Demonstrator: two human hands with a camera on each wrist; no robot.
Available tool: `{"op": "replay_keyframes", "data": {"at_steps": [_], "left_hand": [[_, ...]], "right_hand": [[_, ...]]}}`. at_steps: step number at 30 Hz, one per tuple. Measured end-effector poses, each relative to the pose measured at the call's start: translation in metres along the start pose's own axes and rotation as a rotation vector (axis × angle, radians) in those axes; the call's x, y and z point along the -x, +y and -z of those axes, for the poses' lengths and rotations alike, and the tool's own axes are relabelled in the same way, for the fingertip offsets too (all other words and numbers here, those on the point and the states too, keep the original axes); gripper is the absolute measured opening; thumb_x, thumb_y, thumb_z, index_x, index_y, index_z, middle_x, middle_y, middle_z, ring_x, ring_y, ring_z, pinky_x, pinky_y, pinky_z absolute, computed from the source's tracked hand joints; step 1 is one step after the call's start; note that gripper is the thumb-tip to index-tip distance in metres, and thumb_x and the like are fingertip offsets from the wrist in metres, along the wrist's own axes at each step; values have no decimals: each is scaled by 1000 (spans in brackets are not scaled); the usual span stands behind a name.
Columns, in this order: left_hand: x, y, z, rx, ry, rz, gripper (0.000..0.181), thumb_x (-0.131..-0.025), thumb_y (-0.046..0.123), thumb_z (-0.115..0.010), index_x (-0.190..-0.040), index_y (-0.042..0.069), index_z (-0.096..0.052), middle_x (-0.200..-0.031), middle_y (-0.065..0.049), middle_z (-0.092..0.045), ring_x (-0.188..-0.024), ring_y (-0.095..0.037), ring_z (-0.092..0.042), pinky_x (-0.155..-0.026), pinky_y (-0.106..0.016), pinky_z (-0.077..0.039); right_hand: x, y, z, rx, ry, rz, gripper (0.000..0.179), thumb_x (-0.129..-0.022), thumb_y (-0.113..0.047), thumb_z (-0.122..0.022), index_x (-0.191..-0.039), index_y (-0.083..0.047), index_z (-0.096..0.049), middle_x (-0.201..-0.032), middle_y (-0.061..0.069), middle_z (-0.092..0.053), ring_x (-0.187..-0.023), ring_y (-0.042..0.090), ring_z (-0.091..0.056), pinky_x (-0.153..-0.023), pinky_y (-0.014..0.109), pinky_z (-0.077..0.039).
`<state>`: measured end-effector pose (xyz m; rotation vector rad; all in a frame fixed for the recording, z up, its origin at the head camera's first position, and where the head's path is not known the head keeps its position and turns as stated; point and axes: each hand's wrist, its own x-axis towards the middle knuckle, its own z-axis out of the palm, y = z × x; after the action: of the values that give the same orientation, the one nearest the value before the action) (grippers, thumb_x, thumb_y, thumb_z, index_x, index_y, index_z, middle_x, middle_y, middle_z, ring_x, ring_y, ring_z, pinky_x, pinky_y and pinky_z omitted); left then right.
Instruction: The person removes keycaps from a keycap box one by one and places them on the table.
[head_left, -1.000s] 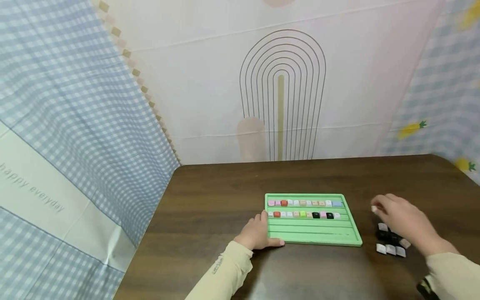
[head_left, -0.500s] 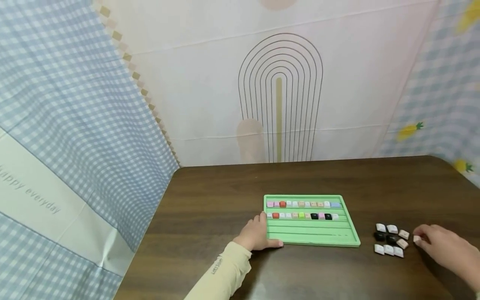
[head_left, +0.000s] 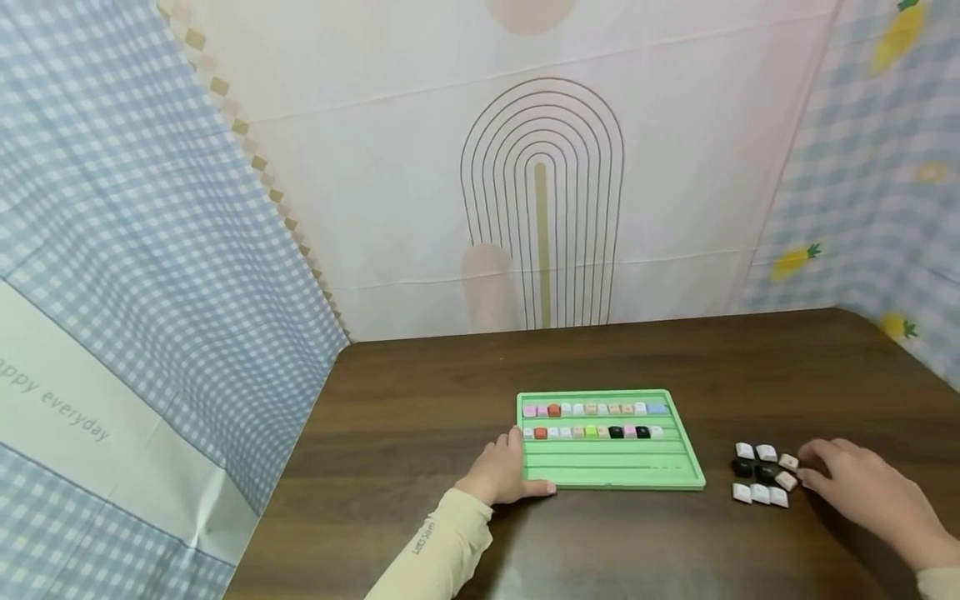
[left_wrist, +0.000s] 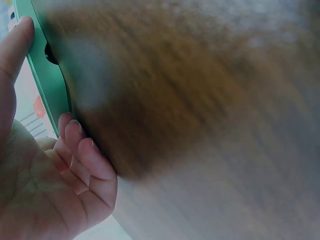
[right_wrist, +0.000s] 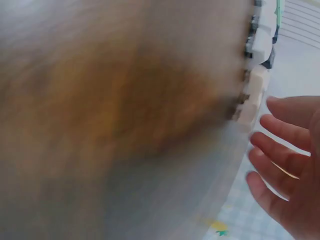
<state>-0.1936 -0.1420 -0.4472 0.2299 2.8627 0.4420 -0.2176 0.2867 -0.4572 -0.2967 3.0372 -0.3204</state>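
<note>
My left hand holds the near left corner of a green tray, fingers along its left side and thumb on the front edge. Keycaps in pink, red, white, beige, black, lime and blue line the tray's top two rows. To the right of the tray, my right hand is beside a cluster of loose keycaps. Its fingertips are right at two beige keycaps; the right wrist view shows the fingers spread, nothing between them. The cluster also has black keycaps and white keycaps.
All of this stands on a dark brown wooden table. Behind it hangs a pale printed cloth, with a blue checked cloth on the left.
A light keycap seen at my right fingertips earlier is out of sight in the head view now. That hand went right past the cluster, then slightly back left, and its fingers opened. Left hand stays put.
</note>
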Motion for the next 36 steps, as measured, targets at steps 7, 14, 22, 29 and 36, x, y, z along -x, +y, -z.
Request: {"op": "replay_keyframes", "data": {"at_steps": [7,14,22,29,36], "left_hand": [[0,2,-1,10,10,-10,97,-72,56,-70,-136,-3,-27,-120,-19,-49,-103,-33,-52,-87,-41,-45],[0,0,-2,13,21,-37,95,-72,55,-70,-134,-4,-29,-117,-19,-50,-100,-33,-53,-87,-40,-44],[-2,-2,-3,-5,36,-49,94,-72,56,-70,-132,-4,-31,-113,-18,-51,-96,-31,-53,-85,-40,-45],[0,-1,-2,-5,32,-45,93,-72,56,-70,-132,-4,-30,-115,-19,-51,-97,-32,-53,-86,-39,-45],[1,0,0,-3,30,-41,93,-72,55,-70,-132,-4,-30,-114,-18,-50,-96,-31,-53,-85,-39,-45]], "right_hand": [[-4,-41,16,-31,151,95,28,-86,-20,-62,-106,-1,-62,-112,24,-54,-99,44,-46,-74,55,-40],[-21,-84,10,-34,195,173,19,-84,-17,-64,-101,-8,-65,-99,11,-62,-87,31,-58,-63,43,-47],[-37,-122,-7,-20,167,225,20,-83,-16,-66,-102,-9,-65,-98,8,-63,-86,27,-59,-62,40,-48],[-47,-147,-12,45,154,251,18,-82,-12,-66,-99,-8,-64,-94,8,-63,-85,28,-59,-61,37,-49],[-51,-150,-19,60,151,221,14,-82,-9,-66,-96,-8,-65,-90,7,-60,-77,22,-59,-60,37,-50]]}}
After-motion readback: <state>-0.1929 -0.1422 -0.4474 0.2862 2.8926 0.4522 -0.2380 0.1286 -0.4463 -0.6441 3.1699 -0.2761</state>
